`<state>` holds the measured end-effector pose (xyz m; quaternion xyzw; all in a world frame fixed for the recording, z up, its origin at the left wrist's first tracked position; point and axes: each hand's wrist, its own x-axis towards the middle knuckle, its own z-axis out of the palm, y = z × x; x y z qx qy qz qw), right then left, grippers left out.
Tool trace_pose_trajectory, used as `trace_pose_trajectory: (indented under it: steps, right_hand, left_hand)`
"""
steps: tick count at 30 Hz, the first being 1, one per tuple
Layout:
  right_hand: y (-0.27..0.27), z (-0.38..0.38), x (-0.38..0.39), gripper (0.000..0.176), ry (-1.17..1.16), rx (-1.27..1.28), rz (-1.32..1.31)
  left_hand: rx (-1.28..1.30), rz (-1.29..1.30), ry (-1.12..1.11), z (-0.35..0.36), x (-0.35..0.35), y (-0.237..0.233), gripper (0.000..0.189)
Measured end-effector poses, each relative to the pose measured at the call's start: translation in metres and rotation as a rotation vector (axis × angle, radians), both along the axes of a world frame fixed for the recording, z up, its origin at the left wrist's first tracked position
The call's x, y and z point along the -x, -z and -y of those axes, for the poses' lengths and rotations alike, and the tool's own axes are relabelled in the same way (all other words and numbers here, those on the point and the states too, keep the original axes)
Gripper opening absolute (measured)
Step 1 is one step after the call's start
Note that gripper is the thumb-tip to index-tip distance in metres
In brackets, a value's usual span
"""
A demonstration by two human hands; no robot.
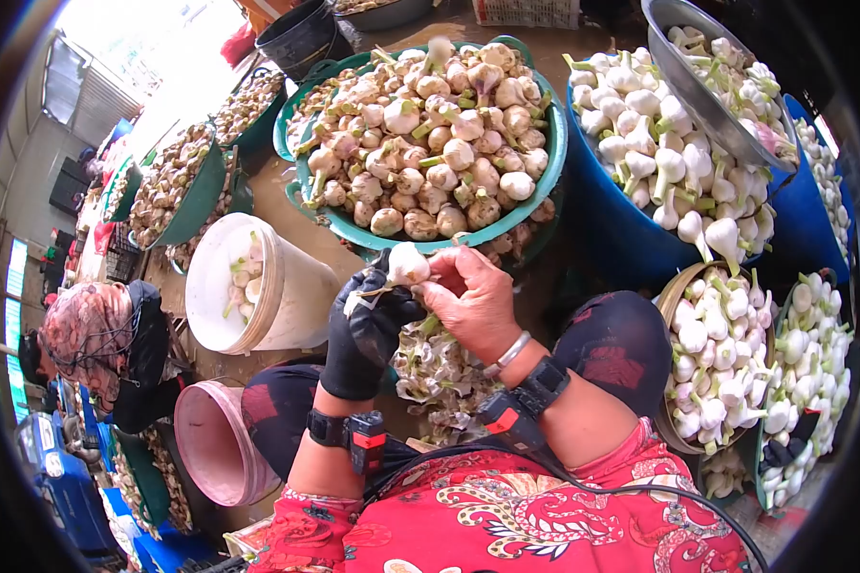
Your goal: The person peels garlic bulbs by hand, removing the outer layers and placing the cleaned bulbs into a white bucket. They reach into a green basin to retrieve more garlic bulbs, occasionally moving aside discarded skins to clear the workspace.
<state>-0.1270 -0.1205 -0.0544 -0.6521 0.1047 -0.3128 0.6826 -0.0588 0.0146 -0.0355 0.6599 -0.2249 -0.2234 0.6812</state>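
Both hands were busy: our gloved left hand curled snugly around a white garlic bulb, just beside the green basin's near rim, while our bare right hand, fingers bent narrow, nipped its side above papery skins!

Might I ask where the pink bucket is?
In the head view, the pink bucket is on the left, beside the person's left knee and below the white bucket.
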Motion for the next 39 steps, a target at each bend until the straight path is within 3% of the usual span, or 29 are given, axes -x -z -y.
trace_pose_trajectory:
  steps: [1, 2, 5, 9, 11, 17, 20, 22, 23, 25, 26, 27, 28, 29, 32, 36, 39]
  right_hand:
    - [0.001, 0.0, 0.0, 0.016, 0.029, 0.019, 0.017]
    - [-0.001, 0.002, 0.001, 0.016, 0.037, 0.021, 0.012]
    - [-0.004, 0.008, 0.003, 0.016, 0.113, 0.144, -0.019]
    - [-0.01, 0.011, 0.007, 0.016, 0.101, 0.164, -0.014]
    - [-0.007, 0.014, 0.007, 0.02, 0.205, 0.531, 0.029]
    - [-0.006, 0.012, 0.008, 0.017, 0.326, 0.635, -0.049]
    - [-0.001, 0.014, 0.0, 0.009, 0.287, 0.218, -0.029]
    - [0.005, 0.023, -0.004, 0.006, 0.219, -0.133, -0.141]
    - [0.002, 0.027, -0.003, 0.006, 0.156, -0.363, -0.209]
    - [-0.004, 0.027, 0.0, 0.007, 0.12, -0.319, -0.163]
    - [-0.013, 0.023, 0.004, 0.008, 0.148, -0.056, -0.092]
    - [-0.017, 0.019, 0.008, 0.009, 0.177, 0.206, -0.021]
    - [-0.016, 0.016, 0.009, 0.012, 0.181, 0.289, -0.005]
    - [-0.013, 0.015, 0.009, 0.012, 0.184, 0.286, -0.009]
    - [-0.006, 0.017, 0.006, 0.017, 0.298, 0.595, 0.055]
    - [0.0, 0.015, 0.006, 0.014, 0.314, 0.617, -0.06]
    - [0.003, 0.019, -0.001, 0.008, 0.359, 0.534, -0.055]
  left_hand:
    - [-0.003, 0.059, 0.017, 0.005, 0.004, -0.006, 0.042]
    - [0.121, -0.154, -0.01, 0.009, 0.008, -0.005, 0.045]
    - [-0.048, 0.033, 0.161, 0.003, 0.006, -0.004, 0.046]
    - [0.059, -0.077, 0.091, 0.009, 0.01, 0.001, 0.049]
    - [0.045, -0.044, 0.055, 0.015, 0.016, -0.002, 0.05]
    - [0.056, -0.067, 0.062, 0.023, 0.026, -0.015, 0.049]
    - [0.038, -0.072, 0.085, 0.022, 0.025, -0.016, 0.045]
    - [0.097, -0.362, 0.092, 0.021, 0.03, -0.024, 0.043]
    - [0.096, -0.36, 0.09, 0.022, 0.03, -0.022, 0.043]
    - [0.291, -0.468, 0.078, 0.023, 0.027, -0.014, 0.042]
    - [0.293, -0.465, 0.078, 0.024, 0.024, -0.011, 0.042]
    - [0.187, -0.29, 0.075, 0.026, 0.021, -0.008, 0.041]
    - [0.08, -0.116, 0.074, 0.026, 0.02, -0.006, 0.04]
    - [0.077, -0.119, 0.078, 0.027, 0.022, -0.005, 0.04]
    - [0.061, 0.039, -0.009, 0.037, 0.028, -0.005, 0.035]
    - [-0.023, 0.179, 0.027, 0.033, 0.026, -0.007, 0.036]
    - [0.029, 0.041, 0.079, 0.026, 0.025, -0.006, 0.038]
